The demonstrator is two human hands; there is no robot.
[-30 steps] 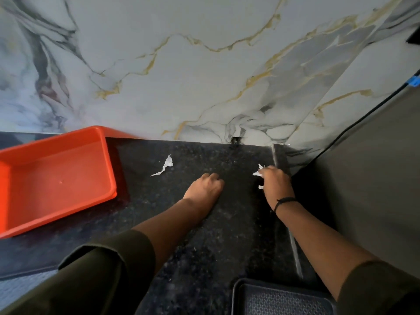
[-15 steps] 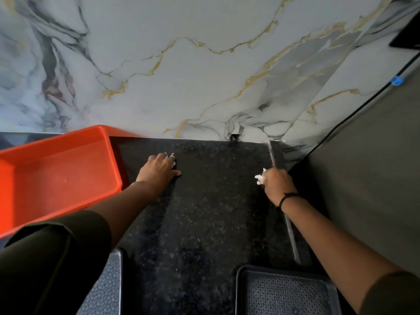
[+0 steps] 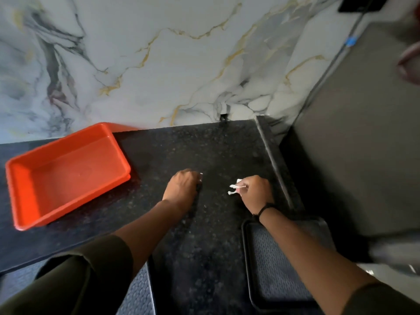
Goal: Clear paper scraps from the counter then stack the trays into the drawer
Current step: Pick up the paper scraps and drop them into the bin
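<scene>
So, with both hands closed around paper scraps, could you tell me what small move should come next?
Probably lift both hands off the counter to discard the scraps: the right hand pinches white paper scraps, the left hand shows a white bit, and no loose scraps remain visible.

Counter (image 3: 204,235) runs up to the wall (image 3: 159,53) behind. Deep tray (image 3: 66,173) on counter, far left, its back corner near the wall. Two flat trays at the near edge: one (image 3: 279,269) at right under the right forearm, one (image 3: 136,294) at left under the left arm. Left hand (image 3: 181,189) and right hand (image 3: 254,193) side by side mid-counter, between deep tray and the cabinet (image 3: 352,155) at right. Paper scraps (image 3: 236,189) in the right hand; a scrap (image 3: 201,176) at the left fingertips.
</scene>
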